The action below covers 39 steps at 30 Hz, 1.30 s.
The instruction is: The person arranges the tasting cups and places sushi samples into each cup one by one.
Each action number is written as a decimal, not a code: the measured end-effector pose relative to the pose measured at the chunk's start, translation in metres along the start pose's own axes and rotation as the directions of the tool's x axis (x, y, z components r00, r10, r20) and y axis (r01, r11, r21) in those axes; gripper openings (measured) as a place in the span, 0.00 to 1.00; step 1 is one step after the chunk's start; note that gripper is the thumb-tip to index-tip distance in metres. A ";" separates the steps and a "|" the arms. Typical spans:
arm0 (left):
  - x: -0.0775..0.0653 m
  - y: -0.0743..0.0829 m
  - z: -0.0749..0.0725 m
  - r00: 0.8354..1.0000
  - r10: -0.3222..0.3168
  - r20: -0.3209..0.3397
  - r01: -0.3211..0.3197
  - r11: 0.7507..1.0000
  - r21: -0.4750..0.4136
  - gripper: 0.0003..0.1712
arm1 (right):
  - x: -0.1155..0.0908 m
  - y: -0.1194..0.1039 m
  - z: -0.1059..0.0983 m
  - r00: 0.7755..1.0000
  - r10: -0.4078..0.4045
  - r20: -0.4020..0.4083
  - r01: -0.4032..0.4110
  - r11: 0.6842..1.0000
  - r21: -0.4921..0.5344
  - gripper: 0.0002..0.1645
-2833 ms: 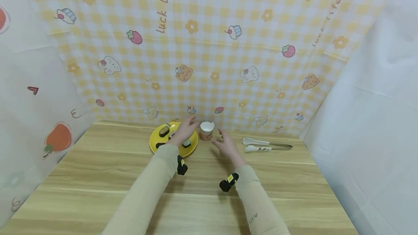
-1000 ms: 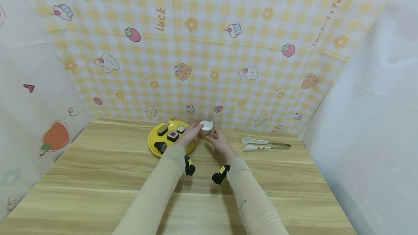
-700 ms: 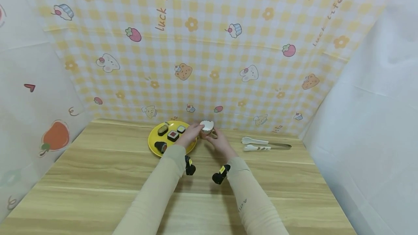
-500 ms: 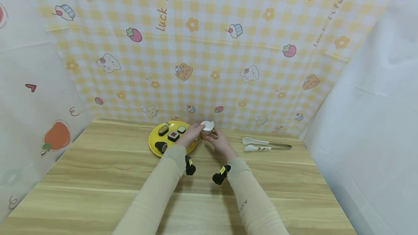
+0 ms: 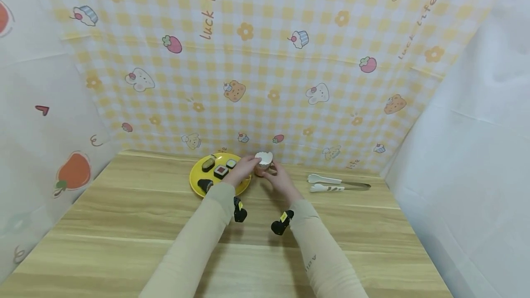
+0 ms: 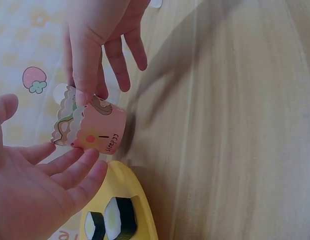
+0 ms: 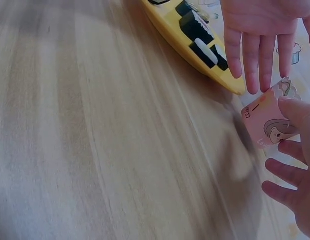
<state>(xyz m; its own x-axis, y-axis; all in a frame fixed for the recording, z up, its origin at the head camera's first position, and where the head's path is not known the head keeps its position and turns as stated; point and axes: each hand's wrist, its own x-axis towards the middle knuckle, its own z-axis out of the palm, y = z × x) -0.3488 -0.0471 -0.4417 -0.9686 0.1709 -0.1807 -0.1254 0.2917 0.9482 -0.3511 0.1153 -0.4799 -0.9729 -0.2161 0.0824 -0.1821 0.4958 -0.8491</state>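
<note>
1. The cup [image 5: 263,168] is just below the centre of the head frame, between the two hands. It is pink, with a white interior and a scalloped rim.
2. The right hand [image 5: 279,181] is clamped on the cup: the right wrist view shows its thumb on the near side and its index finger at the lower edge.
3. The left hand [image 5: 244,169] is extended, with straight fingers touching the opposite side of the cup; its thumb stands apart from it in the left wrist view.
4. Whether the base of the cup touches the worktop [image 5: 124,224] cannot be determined.
5. The yellow plate [image 5: 194,174] is left of the cup, partly covered by the left hand. It carries several sushi pieces [image 5: 221,171].
6. The tongs [image 5: 331,181] lie on the worktop at the right of the head frame, arms spread, white tips toward the cup.
7. A checked cloth [image 5: 269,59] fills the upper part of the head frame.
8. Each wrist carries a black camera [image 5: 282,222].
</note>
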 end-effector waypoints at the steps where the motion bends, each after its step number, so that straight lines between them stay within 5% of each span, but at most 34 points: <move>1: 0.000 0.000 0.000 1.000 0.005 0.001 -0.005 1.000 0.002 0.34 | 0.000 0.000 0.000 1.000 -0.001 -0.002 0.001 1.000 -0.002 0.37; 26: -0.012 -0.008 0.015 0.990 0.109 -0.086 -0.109 0.994 0.001 0.30 | -0.011 -0.004 -0.006 0.997 -0.049 -0.062 0.049 0.999 0.008 0.37; 32: -0.013 -0.009 0.021 0.976 0.168 -0.135 -0.161 0.985 0.061 0.30 | -0.013 -0.006 -0.008 0.994 -0.073 -0.086 0.073 0.997 -0.005 0.35; 39: -0.014 -0.010 0.023 0.959 0.224 -0.172 -0.226 0.974 0.005 0.26 | -0.016 -0.008 -0.009 0.990 -0.085 -0.112 0.085 0.996 -0.006 0.36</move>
<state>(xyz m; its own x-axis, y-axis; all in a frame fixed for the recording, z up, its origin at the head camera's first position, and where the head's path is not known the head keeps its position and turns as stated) -0.3285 -0.0306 -0.4548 -0.9942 0.0675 0.0838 0.0982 0.2501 0.9632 -0.3349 0.1227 -0.4694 -0.9637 -0.1616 0.2126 -0.2651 0.4811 -0.8357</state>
